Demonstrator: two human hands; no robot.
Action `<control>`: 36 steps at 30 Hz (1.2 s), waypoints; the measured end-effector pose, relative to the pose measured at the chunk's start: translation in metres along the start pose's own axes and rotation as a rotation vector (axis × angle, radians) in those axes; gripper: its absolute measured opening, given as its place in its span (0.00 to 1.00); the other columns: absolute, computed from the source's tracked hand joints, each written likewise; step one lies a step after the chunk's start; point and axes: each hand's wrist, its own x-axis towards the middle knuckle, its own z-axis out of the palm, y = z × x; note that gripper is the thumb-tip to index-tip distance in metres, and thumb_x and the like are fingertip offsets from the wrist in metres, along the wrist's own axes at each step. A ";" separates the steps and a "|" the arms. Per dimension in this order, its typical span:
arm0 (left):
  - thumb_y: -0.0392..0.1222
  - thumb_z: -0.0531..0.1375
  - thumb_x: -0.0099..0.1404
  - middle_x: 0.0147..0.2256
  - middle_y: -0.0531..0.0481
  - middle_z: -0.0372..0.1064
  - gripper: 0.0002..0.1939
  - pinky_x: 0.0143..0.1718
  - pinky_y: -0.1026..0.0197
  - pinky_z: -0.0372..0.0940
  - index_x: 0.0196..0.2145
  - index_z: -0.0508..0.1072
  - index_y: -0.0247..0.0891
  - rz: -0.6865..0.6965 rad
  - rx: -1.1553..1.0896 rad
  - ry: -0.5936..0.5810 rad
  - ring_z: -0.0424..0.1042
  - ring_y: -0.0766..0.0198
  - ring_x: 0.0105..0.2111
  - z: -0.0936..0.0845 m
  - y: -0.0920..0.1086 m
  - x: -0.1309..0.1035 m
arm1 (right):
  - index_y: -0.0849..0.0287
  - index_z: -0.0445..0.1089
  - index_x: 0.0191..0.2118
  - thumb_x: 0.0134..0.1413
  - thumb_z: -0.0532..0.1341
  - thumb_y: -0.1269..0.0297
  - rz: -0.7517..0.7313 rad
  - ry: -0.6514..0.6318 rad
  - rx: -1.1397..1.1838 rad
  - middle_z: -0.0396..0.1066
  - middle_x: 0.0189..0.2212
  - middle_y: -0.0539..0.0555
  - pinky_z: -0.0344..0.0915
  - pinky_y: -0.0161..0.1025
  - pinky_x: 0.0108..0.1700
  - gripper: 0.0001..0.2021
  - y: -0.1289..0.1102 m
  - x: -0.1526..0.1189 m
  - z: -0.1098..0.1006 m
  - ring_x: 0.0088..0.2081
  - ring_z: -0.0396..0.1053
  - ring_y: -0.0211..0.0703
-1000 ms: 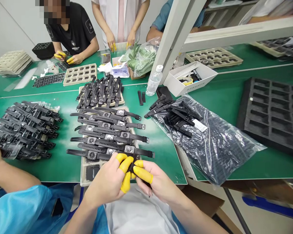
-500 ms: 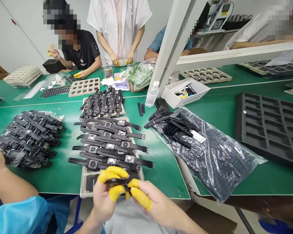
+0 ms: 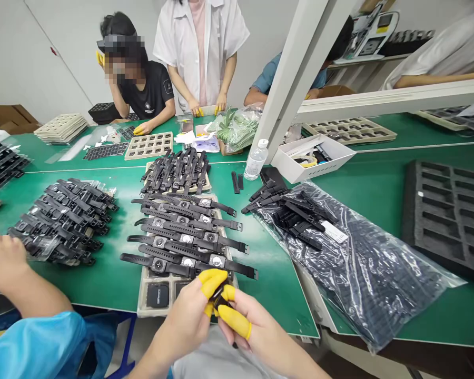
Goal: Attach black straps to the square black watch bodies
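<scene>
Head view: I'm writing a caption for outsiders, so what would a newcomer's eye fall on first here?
Probably the rows of black-strapped smartwatches lying backs up over the beige tray at centre. Just this side of them, the left hand and right hand, in yellow finger cots, hold a small dark piece between them. Right of them lies a shiny plastic bag.

No wording is legible: tiny white lettering (image 3: 160,299) blurs on the black rounded square (image 3: 158,292) in the beige moulded tray (image 3: 144,300), a small white emblem (image 3: 149,107) marks the black short-sleeved T-shirt (image 3: 145,90), and the white rectangular label (image 3: 334,232) on the clear plastic bag (image 3: 383,281) is unreadable.
</scene>
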 end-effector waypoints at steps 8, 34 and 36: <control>0.24 0.49 0.65 0.57 0.39 0.70 0.36 0.59 0.51 0.72 0.68 0.61 0.44 0.066 -0.005 -0.008 0.71 0.54 0.59 -0.001 -0.001 0.004 | 0.56 0.63 0.38 0.57 0.67 0.39 -0.036 0.028 0.246 0.57 0.15 0.39 0.41 0.30 0.17 0.25 0.017 0.005 -0.004 0.15 0.42 0.28; 0.34 0.49 0.75 0.53 0.34 0.71 0.26 0.52 0.55 0.73 0.68 0.60 0.34 0.282 0.304 -0.060 0.72 0.53 0.52 -0.023 0.013 0.010 | 0.55 0.63 0.40 0.55 0.69 0.49 0.096 -0.046 0.393 0.53 0.14 0.36 0.37 0.31 0.18 0.19 -0.005 0.000 -0.001 0.15 0.39 0.28; 0.35 0.50 0.74 0.52 0.34 0.72 0.25 0.51 0.55 0.73 0.67 0.62 0.33 0.286 0.339 -0.051 0.73 0.53 0.51 -0.021 0.013 0.009 | 0.55 0.63 0.42 0.55 0.69 0.49 0.108 -0.047 0.430 0.53 0.13 0.36 0.36 0.31 0.18 0.20 -0.004 -0.001 -0.001 0.15 0.38 0.28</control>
